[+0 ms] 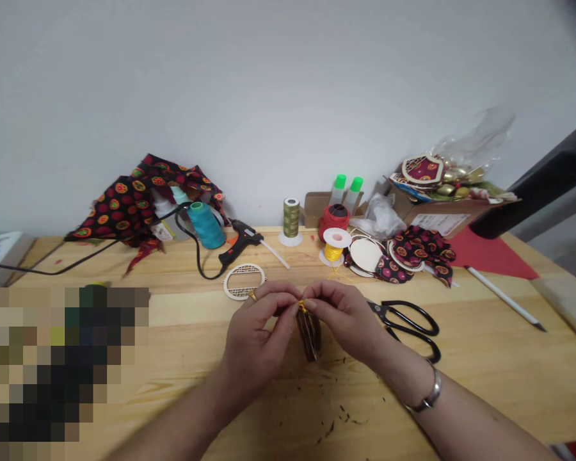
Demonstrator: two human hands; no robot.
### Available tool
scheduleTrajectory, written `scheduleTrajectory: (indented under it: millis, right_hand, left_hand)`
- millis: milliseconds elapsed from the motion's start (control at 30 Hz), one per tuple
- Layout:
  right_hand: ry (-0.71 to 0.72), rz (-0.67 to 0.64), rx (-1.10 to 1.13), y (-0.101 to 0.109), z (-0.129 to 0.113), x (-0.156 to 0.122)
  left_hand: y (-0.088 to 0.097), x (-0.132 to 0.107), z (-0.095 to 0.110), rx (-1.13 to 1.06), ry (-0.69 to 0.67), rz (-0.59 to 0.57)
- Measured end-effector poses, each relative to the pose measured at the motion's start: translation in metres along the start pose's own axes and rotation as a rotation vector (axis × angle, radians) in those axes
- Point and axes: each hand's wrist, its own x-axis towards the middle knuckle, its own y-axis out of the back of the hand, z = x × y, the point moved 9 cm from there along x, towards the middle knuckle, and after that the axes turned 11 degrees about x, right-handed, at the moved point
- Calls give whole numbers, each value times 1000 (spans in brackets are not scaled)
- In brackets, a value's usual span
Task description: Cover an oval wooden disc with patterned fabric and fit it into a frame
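At the middle of the table, a dark brown bundle (310, 342), tassel-like, hangs between my hands with yellow thread (302, 306) at its top. My left hand (264, 323) is closed in a pinch on the thread from the left. From the right, my right hand (343, 314) pinches the same thread, its fingertips almost meeting those of the left. The fingers hide part of the thread and the bundle's top. Just beyond my left hand lies an oval wooden frame (227, 283) with lattice cutouts. Black-handled scissors (410, 320) rest beside my right wrist.
Behind are a glue gun (242, 243), a teal thread cone (206, 225), an olive spool (291, 218) and a yellow thread spool (335, 248). Patterned fabric (139, 198) is heaped at left. A cardboard box (432, 214) and white pencil (504, 298) are at right. Dark scraps (331, 428) lie in front.
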Motion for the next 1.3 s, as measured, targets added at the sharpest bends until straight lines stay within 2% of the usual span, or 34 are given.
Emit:
scheduleTrajectory:
  millis: [133, 367, 700, 800, 867, 1000, 1067, 1167, 1300]
  right_hand:
    - [30, 26, -10, 3, -1, 0]
    - [372, 56, -304, 5, -29, -9]
    - [438, 2, -455, -2, -41, -14]
    - [396, -28, -467, -4, -38, -12]
    - [304, -31, -402, -3, -30, -9]
    - [-12, -27, -36, 1, -1, -2]
    - [-124, -38, 141, -1, 10, -1]
    - [-195, -64, 287, -5, 17, -1]
    - [-193, -18, 292, -1, 18, -1]
  left_hand:
    - [-1, 2, -2, -19, 17, -4]
    - [0, 2, -1, 16, -19, -16]
    - [0, 2, 2, 46, -51, -6]
    - [1, 2, 3, 71, -61, -9]
    - [1, 2, 4, 83, -74, -16]
    - [2, 0, 8, 102, -104, -14]
    - [2, 1, 9, 105, -113, -14]
    - [0, 3, 9, 109, -112, -16]
    - [4, 3, 5, 153, -75, 33]
